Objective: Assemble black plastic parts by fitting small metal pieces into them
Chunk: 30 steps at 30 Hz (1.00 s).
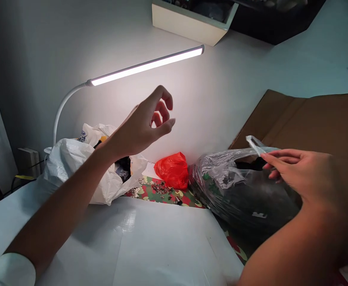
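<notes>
My left hand (148, 123) hangs in the air below the lamp bar, its fingers curved but apart from the thumb, with nothing between them. At the right, my right hand (296, 171) pinches the rim of a clear plastic bag (224, 169) and pulls a strip of it up. Dark contents show through the plastic, though I cannot make out what they are. Behind my left forearm sits an open white plastic bag (69, 159) with dark and orange contents. Between the two bags lies a small red plastic bag (172, 169).
A lit desk lamp (147, 65) reaches over the table. Small metal parts (162, 187) lie on a camouflage cloth (188, 197) behind the white sheet (162, 238). Cardboard (311, 119) stands at the right. A shelf box (188, 22) juts from the wall above.
</notes>
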Each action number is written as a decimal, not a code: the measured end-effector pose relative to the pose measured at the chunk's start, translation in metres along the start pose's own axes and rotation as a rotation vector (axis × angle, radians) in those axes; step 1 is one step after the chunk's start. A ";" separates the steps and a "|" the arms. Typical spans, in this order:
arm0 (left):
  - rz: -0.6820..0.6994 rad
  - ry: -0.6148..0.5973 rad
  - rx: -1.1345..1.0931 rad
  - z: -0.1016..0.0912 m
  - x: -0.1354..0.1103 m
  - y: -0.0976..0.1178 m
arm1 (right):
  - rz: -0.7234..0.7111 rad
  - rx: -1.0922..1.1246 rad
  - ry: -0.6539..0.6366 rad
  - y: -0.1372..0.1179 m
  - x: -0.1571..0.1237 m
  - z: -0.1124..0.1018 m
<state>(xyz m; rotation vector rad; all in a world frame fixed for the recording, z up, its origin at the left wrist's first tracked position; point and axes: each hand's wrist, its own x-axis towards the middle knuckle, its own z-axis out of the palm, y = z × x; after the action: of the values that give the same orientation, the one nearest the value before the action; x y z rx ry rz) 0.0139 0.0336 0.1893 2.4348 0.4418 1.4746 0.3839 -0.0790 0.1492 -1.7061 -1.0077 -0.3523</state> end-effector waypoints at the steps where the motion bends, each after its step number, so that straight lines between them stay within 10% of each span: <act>1: -0.005 -0.004 -0.006 -0.001 0.000 0.000 | 0.012 -0.011 0.004 0.000 0.001 0.001; 9: 0.003 -0.022 0.014 -0.003 0.003 0.003 | -0.222 0.126 -0.149 -0.057 -0.015 0.008; 15: -0.013 -0.029 -0.009 -0.001 0.003 -0.001 | -0.763 0.206 -0.826 -0.153 -0.124 0.033; 19: 0.012 -0.035 0.031 0.000 0.000 -0.005 | -1.190 -0.040 -1.181 -0.173 -0.201 0.080; 22: 0.045 -0.055 0.078 0.001 -0.003 -0.008 | -1.143 -0.177 -1.271 -0.156 -0.228 0.118; 30: 0.117 -0.110 0.130 0.003 -0.007 -0.004 | -0.717 -0.074 -1.028 -0.109 -0.259 0.166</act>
<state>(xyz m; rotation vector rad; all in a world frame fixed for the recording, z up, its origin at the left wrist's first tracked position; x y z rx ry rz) 0.0134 0.0343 0.1809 2.6695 0.3895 1.3876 0.1054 -0.0389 -0.0167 -1.5106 -2.3916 0.0875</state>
